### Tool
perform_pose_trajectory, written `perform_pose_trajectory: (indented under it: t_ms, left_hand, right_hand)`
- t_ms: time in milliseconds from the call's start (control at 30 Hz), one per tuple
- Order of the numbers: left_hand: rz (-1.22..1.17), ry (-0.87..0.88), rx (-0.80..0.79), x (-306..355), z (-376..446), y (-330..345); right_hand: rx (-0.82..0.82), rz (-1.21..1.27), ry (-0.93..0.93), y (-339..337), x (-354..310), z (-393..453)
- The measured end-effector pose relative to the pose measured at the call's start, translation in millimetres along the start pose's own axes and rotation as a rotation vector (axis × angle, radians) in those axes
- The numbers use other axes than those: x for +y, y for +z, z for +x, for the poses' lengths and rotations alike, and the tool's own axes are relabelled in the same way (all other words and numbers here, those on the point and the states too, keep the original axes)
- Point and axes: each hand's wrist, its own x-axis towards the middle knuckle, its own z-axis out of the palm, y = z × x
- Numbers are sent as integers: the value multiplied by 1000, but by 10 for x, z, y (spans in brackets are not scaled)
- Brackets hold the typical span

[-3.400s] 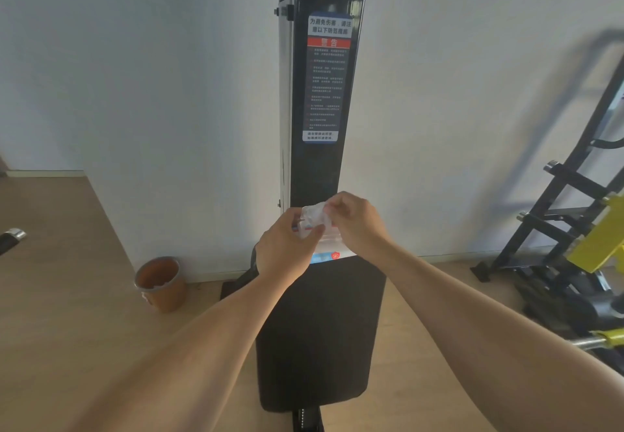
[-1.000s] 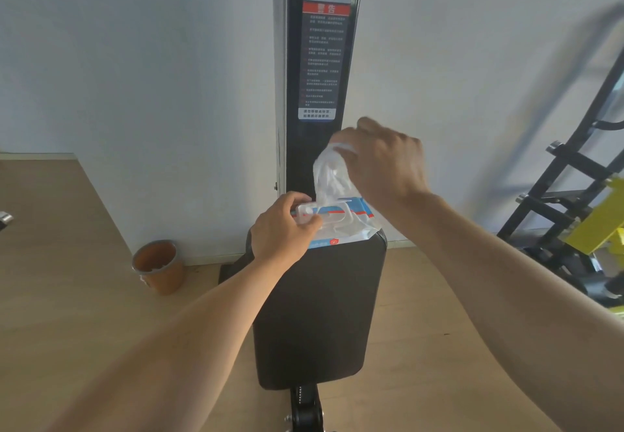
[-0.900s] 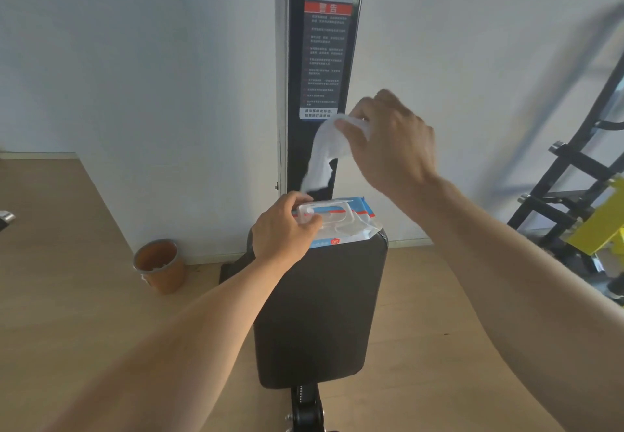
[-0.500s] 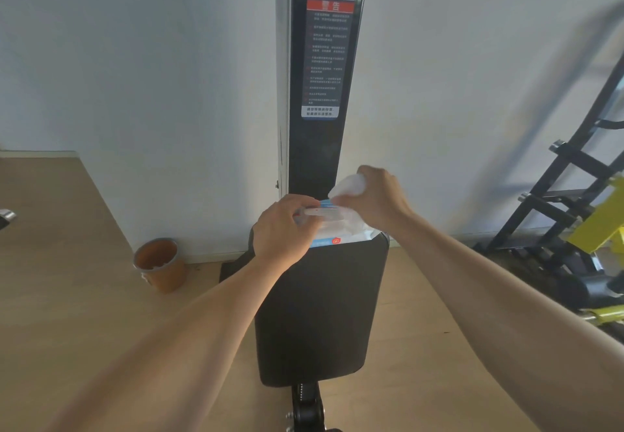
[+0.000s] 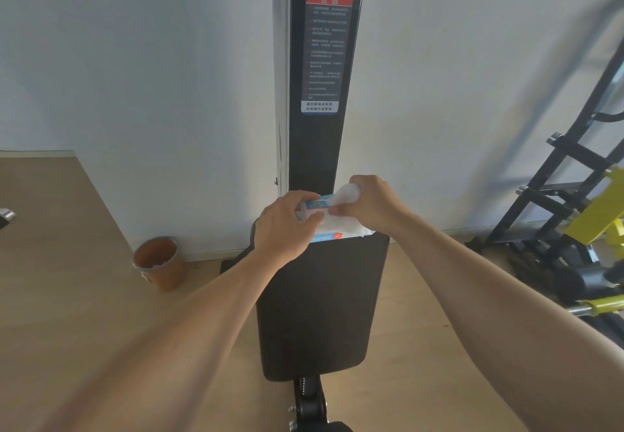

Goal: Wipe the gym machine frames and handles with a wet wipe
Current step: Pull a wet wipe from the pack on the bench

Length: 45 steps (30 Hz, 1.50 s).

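With the right hand (image 5: 369, 203) bunching the wet wipe (image 5: 347, 192), the black upright frame (image 5: 315, 148) rises directly behind it. Left hand (image 5: 283, 229) fingers clamp the wipe pack (image 5: 337, 229).

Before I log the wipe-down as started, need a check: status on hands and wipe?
Left hand steadying wipe pack on black seat pad. Right hand gripping pulled wet wipe. Frame not yet wiped. Nothing in the way.

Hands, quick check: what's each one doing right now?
Left hand: grips the wet wipe pack on the black bench pad.
Right hand: holds a bunched white wipe, fingers curled around it.
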Motion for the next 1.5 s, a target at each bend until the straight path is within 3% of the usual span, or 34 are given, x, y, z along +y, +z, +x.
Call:
perform_pose_trajectory:
  t_ms: [133,200,533,767,933,1067,1133,1200,1400,1500]
  left_hand:
    - [-53,7,-25,-27,-4,-20]
    - [-76,-5,-32,-35,-2,-30]
    - [-219,-33,-72,40,-51,-122]
    - [-339,-53,-69,65,-56,-195]
    - [-449,-94,97,127,-124,-269]
    - [-366,256,354,282,-361,-264]
    - [-498,356,239,474,-543,-189]
    - [-624,322,22,708,-759,-82]
    - [-784,-196,-509,1025,-1191,306]
    - [-928,-227,-712,1048,-1337,524]
  right_hand:
    - [263,446,149,-147,57,-35]
    - [288,610,216,-216,112,-88]
    - [247,857,302,-283,421,-361]
    - [490,998,281,-438,338,-627]
    - [427,1127,319,-444,417,-880]
    - [330,1185,316,-377,494,-1125]
    - [247,1168,269,-347,530,-1252]
    - [218,1149,237,-335,545,-1396]
    - [176,975,198,-420,614,-1804]
    - [153,901,221,-469,797,-1948]
